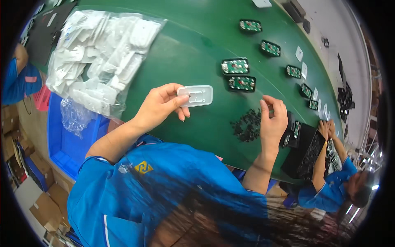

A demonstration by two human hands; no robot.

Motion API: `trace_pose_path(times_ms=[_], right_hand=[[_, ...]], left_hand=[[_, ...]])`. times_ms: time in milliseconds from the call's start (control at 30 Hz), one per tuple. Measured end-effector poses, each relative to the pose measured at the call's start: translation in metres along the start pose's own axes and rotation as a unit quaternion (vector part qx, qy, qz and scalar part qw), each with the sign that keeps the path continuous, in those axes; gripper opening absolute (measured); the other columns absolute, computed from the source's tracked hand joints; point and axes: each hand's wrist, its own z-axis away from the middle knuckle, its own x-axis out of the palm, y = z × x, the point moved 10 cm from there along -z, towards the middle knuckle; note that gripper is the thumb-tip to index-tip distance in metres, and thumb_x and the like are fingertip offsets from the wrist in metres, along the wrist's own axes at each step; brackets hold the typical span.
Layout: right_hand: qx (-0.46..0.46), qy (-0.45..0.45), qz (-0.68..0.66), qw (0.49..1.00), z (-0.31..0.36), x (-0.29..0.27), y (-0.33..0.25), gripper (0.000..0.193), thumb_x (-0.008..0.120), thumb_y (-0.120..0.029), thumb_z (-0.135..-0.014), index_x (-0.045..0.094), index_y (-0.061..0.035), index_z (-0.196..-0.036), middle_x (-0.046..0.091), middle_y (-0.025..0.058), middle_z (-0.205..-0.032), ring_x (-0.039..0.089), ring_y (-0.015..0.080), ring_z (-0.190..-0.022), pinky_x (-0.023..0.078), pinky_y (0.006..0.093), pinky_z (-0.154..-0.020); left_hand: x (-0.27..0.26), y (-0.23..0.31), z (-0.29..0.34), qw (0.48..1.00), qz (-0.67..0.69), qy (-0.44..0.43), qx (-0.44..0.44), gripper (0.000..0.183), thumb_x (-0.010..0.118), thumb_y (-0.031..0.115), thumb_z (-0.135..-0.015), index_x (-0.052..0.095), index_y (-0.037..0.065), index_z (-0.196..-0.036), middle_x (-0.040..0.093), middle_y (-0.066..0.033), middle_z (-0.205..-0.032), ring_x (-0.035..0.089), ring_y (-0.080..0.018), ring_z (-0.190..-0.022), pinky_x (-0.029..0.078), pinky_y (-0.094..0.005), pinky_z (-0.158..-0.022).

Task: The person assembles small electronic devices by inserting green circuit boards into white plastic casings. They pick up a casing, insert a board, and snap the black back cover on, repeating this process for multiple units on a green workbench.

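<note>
My left hand [158, 105] pinches a small translucent white plastic cover [201, 94] at its left end, thumb on top, above the green table. The cover's inner side, with small raised posts, faces up. To the right, my right hand [274, 121] is raised with thumb and forefinger pinched together. Whatever is between those fingertips is too small to make out. Just left of this hand lies a loose pile of small black parts [246, 126]. Beyond both hands, two black housings with green circuit boards, a farther one [235, 66] and a nearer one [242, 83], sit side by side.
A clear bag of white covers [103, 57] lies at the left, beside a blue bin [68, 144]. More circuit-board housings [270, 48] and white covers [299, 53] line the green table's [185, 53] far right. A co-worker's hands [327, 128] work at the right edge.
</note>
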Motion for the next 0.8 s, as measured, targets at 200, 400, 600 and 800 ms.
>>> trace_pose_path(times_ms=[200,400,600,800], right_hand=[[-0.001,-0.068,0.053,0.996,0.029,0.012,0.029,0.017,0.069,-0.009,-0.077,0.064,-0.004,-0.092,0.06,0.0082,-0.089,0.056,0.0267,-0.083,0.046,0.0365,-0.073],[-0.032,-0.099,0.033,0.994,0.034,0.038,0.028,0.009,0.064,-0.008,-0.081,0.059,-0.0014,-0.086,0.055,0.0114,-0.084,0.055,0.0306,-0.082,0.045,0.0395,-0.072],[0.049,-0.107,-0.01,0.993,0.041,0.043,0.045,0.008,0.061,-0.007,-0.083,0.056,-0.0008,-0.085,0.054,0.011,-0.084,0.054,0.03,-0.082,0.045,0.0404,-0.071],[-0.043,-0.089,0.017,0.995,0.048,0.045,0.025,0.012,0.062,-0.007,-0.083,0.055,-0.0012,-0.09,0.053,0.0108,-0.09,0.054,0.0298,-0.086,0.046,0.0402,-0.073]], left_hand=[[0.025,-0.025,-0.01,0.998,-0.026,-0.043,-0.036,0.018,0.055,0.012,-0.094,0.055,-0.002,-0.105,0.063,-0.0099,-0.08,0.062,-0.014,-0.066,0.051,-0.0246,-0.061],[0.047,-0.034,-0.011,0.995,-0.027,-0.072,-0.057,0.018,0.054,0.01,-0.094,0.054,-0.001,-0.107,0.064,-0.0105,-0.082,0.063,-0.0142,-0.068,0.052,-0.0257,-0.061],[0.054,-0.023,-0.015,0.997,-0.018,-0.075,-0.026,0.024,0.053,0.007,-0.093,0.052,-0.001,-0.116,0.062,-0.0124,-0.095,0.062,-0.0138,-0.07,0.052,-0.0251,-0.059],[0.063,-0.011,-0.017,0.99,-0.099,-0.085,0.058,0.024,0.048,-0.001,-0.093,0.058,0.001,-0.115,0.058,-0.0085,-0.097,0.06,-0.0118,-0.07,0.05,-0.0223,-0.057]])
